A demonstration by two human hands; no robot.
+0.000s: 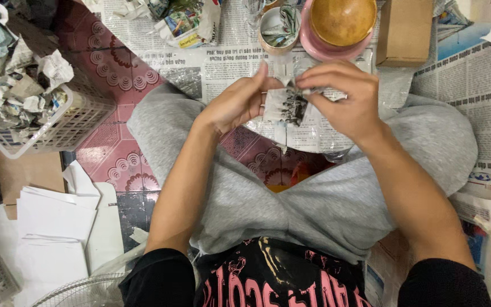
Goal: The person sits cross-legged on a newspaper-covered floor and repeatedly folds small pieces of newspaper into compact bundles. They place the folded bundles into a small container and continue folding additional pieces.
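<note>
Holding a small strip of printed paper (288, 105) between both hands, above the lap and just over the newspaper sheets (223, 68) spread on the floor. Left hand (237, 102): fingers closed in a narrow grip on the strip's left edge, thumb side hidden. Right hand (342, 96): fingertips pinched on the upper right edge, grip narrow, wrist bent over the piece.

Handling, judged: the strip looks very light, thin and limp; it will crease or tear if pulled apart hard. Not slippery, since the newsprint surface looks matt. Best taken at the edges with fingertip pinches, as both hands do now, keeping the middle free for folding.

Surroundings: pink bowl (336, 34) with a brown dish inside it, and a small cup (277, 28) stuffed with paper, both just beyond the hands. Cardboard box (404, 31) to the right of the bowl. White basket (46, 122) full of crumpled paper well apart on the left. White sheets (52, 227) lie near the left knee.
</note>
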